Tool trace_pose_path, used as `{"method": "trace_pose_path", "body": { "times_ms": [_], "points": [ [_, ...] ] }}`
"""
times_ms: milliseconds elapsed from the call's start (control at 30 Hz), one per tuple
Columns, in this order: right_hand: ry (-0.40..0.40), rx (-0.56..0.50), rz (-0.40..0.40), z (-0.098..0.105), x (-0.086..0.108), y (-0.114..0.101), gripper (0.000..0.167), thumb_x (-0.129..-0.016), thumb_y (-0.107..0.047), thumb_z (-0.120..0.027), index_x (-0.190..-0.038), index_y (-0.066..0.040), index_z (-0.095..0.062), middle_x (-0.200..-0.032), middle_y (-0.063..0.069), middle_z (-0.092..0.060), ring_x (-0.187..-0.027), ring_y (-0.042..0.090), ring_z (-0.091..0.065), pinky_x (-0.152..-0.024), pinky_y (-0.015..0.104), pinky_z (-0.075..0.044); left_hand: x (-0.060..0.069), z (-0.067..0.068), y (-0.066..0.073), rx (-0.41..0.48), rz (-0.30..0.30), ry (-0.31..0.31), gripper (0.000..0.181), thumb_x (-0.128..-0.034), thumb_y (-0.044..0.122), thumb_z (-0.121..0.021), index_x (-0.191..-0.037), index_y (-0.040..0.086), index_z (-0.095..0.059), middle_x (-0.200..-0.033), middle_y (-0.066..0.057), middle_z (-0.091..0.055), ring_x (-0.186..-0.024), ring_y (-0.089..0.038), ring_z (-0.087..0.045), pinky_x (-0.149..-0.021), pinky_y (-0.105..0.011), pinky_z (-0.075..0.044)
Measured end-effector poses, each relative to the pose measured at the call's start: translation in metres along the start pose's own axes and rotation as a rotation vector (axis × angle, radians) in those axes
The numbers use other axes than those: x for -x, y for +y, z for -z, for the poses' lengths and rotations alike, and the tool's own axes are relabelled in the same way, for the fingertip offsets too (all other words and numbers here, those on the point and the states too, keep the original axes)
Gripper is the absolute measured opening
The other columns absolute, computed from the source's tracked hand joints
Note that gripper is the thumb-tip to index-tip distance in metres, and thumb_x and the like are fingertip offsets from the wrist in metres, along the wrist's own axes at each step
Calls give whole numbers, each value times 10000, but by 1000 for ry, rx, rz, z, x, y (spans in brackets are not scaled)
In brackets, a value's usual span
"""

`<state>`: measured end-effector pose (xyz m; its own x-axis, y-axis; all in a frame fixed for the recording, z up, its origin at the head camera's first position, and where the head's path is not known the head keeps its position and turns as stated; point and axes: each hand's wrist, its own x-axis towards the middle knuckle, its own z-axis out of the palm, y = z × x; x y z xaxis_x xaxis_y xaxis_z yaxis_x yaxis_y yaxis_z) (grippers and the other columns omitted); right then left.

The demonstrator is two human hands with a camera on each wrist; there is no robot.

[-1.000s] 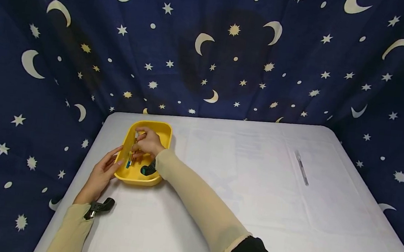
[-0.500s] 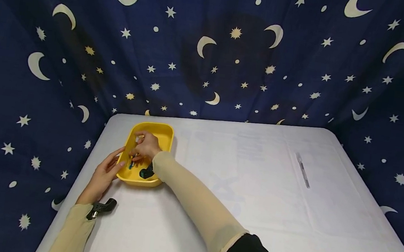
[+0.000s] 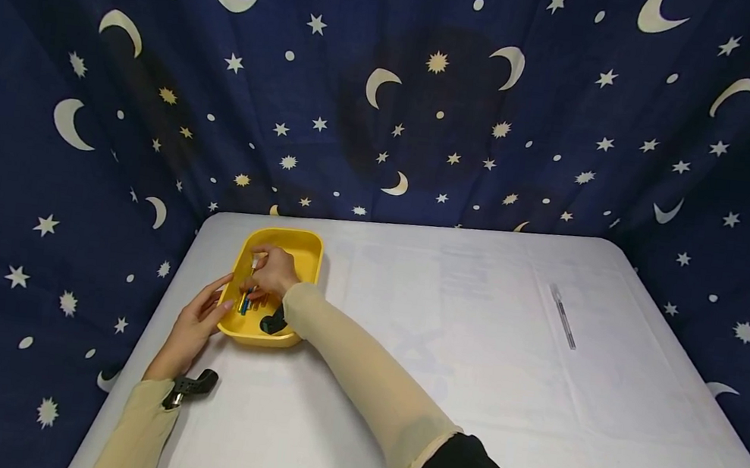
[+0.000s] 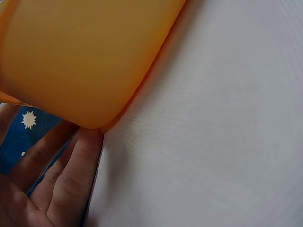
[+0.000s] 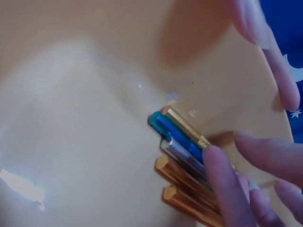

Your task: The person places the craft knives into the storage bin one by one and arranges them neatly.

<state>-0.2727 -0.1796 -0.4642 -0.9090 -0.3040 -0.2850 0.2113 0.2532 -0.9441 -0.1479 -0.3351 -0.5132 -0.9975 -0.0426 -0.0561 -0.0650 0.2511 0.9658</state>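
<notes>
A yellow tray [image 3: 307, 257] stands at the left of the table. My left hand [image 3: 190, 325] grips its near left side, with the thumb over the rim and the other fingers along the outer wall. In the left wrist view those fingers [image 4: 73, 177] touch the tray wall [image 4: 94, 61]. My right hand [image 3: 275, 273] reaches inside the tray. Several slim metallic craft knives lie there side by side: a gold craft knife [image 5: 184, 124], a blue one [image 5: 173, 135], a silver one [image 5: 182, 153] and copper ones [image 5: 187, 179]. Thumb and finger pinch the gold craft knife; its far part is hidden.
A silver craft knife with a clear cap [image 3: 563, 316] lies by itself at the right of the white table [image 3: 434, 324]. A dark blue curtain [image 3: 335, 92] with moons and stars hangs behind and at both sides. Each wrist wears a black camera mount [image 3: 194, 383].
The right fingers have shifted slightly among the craft knives, and a gold one now shows beside the blue one. The left hand stays on the tray. The whole view has tilted a little.
</notes>
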Motion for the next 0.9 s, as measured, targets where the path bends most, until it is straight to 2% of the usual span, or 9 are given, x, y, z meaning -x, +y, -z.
{"method": "trace_pose_path", "body": {
  "times_ms": [167, 267, 433, 567, 700, 900],
  "points": [
    [4, -47, 6, 6, 3, -3, 760, -769, 220, -887, -1431, -108, -705, -860, 48, -533, -662, 240, -701, -656, 445, -659, -2, -2, 1, 6, -5, -7, 630, -1159, 325, -591, -1733, 230, -350, -1605, -285, -410, -1461, -457, -449, -913, -153, -547],
    [10, -78, 15, 8, 7, -5, 725, -790, 188, -894, -1423, -111, -706, -923, 84, -589, -685, 235, -690, -698, 477, -662, -2, -3, 2, 6, -8, -11, 633, -1163, 321, -582, -1738, 225, -337, -1605, -283, -407, -1459, -457, -449, -913, -159, -550],
    [0, -114, 74, 13, 16, -9, 682, -808, 174, -887, -1409, -91, -707, -1019, 133, -626, -747, 269, -702, -762, 535, -656, -2, -2, 5, 1, -7, -14, 633, -1167, 312, -572, -1743, 225, -325, -1612, -285, -398, -1460, -455, -448, -907, -163, -551],
    [-45, -165, 141, 21, 24, -16, 706, -805, 183, -877, -1437, -72, -690, -1109, 181, -632, -767, 284, -701, -788, 577, -650, -3, -2, 5, -8, 3, -11, 641, -1161, 342, -580, -1740, 225, -330, -1642, -288, -368, -1477, -464, -425, -896, -161, -551],
    [-123, -236, 183, 30, 34, -25, 726, -819, 200, -854, -1469, -66, -668, -1221, 261, -615, -783, 335, -722, -796, 607, -640, -3, -1, 2, -28, 1, -15, 657, -1159, 370, -577, -1745, 229, -316, -1660, -302, -347, -1488, -487, -408, -892, -158, -548],
    [-220, -253, 216, 41, 51, -44, 737, -853, 172, -849, -1514, -58, -621, -1304, 318, -589, -1020, 537, -731, -834, 633, -617, 1, 1, 3, -21, -3, -18, 658, -1162, 339, -579, -1746, 203, -308, -1667, -304, -329, -1495, -490, -393, -889, -144, -538]
  ]
}}
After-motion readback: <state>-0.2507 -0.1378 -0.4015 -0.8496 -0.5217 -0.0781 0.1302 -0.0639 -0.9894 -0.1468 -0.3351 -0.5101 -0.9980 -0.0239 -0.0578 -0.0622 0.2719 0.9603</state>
